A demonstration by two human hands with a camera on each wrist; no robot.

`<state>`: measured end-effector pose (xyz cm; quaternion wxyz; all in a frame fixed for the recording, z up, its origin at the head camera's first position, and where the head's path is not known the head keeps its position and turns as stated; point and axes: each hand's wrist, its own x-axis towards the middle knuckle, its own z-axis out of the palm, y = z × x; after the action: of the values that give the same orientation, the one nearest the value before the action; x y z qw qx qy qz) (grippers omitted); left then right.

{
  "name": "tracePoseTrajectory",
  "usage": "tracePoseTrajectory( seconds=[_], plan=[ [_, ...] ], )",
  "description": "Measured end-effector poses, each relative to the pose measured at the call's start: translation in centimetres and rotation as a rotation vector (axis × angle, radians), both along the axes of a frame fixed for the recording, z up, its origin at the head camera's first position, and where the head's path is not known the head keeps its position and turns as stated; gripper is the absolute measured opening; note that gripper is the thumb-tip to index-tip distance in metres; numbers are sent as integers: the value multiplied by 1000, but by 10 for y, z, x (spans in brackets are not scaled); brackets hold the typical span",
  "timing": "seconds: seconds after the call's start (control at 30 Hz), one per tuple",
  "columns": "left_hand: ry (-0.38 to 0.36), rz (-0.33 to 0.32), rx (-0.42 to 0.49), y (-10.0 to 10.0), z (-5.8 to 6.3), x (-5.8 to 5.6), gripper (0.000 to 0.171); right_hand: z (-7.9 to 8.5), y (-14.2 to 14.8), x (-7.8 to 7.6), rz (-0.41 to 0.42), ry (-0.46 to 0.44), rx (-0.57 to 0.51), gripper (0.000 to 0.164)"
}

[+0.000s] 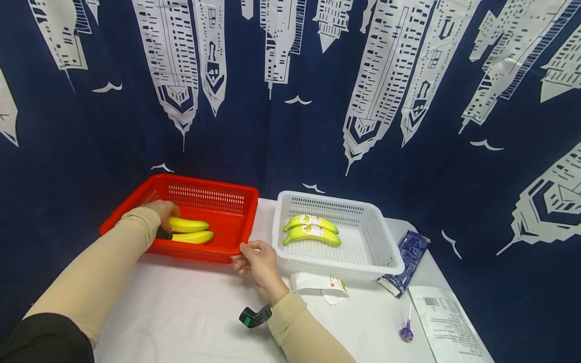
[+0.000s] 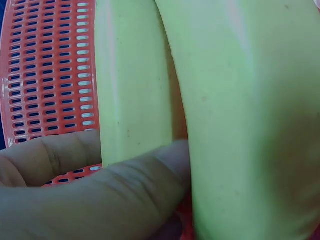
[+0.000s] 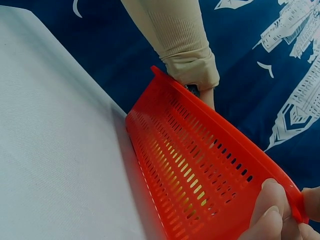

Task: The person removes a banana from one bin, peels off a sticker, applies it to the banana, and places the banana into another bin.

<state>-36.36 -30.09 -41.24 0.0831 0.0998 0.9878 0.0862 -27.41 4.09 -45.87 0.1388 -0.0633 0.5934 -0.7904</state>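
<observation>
Inside the red basket (image 1: 245, 222), my left hand (image 1: 162, 212) is at the left ends of two yellow-green bananas lying side by side. In the left wrist view, the thumb (image 2: 145, 180) reaches into the gap between them and a finger (image 2: 60, 155) lies on the outer side of one banana (image 2: 135, 85), pinching it. The other banana (image 2: 225, 100) lies alongside, outside the grip. My right hand (image 1: 259, 264) pinches the basket's near right corner, with fingertips (image 3: 270, 192) on the outer wall below the rim.
A white basket (image 1: 388, 254) stands to the right, holding two labelled bananas (image 1: 313, 234). Before it lies a torn white wrapper (image 1: 315, 283). Further right are a dark blue packet (image 1: 410, 257), a purple lollipop (image 1: 406, 333) and a printed white sheet (image 1: 447, 322). A dark patterned curtain (image 1: 272, 136) hangs behind.
</observation>
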Motion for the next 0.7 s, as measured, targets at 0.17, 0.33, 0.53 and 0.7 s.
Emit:
tracePoseTrajectory(
  seconds=[0.17, 0.33, 0.53, 0.7],
  plan=[
    [16, -30, 0, 1, 2, 2, 41, 1, 0, 1, 5, 5, 8, 16],
    [17, -52, -5, 1, 1, 2, 39, 2, 1, 2, 10, -16, 11, 18],
    [-18, -59, 12, 3, 3, 1, 38, 3, 1, 2, 9, -11, 10, 16],
    [-18, -62, 24, 5, 6, 3, 36, 3, 1, 1, 8, -7, 15, 16]
  ],
)
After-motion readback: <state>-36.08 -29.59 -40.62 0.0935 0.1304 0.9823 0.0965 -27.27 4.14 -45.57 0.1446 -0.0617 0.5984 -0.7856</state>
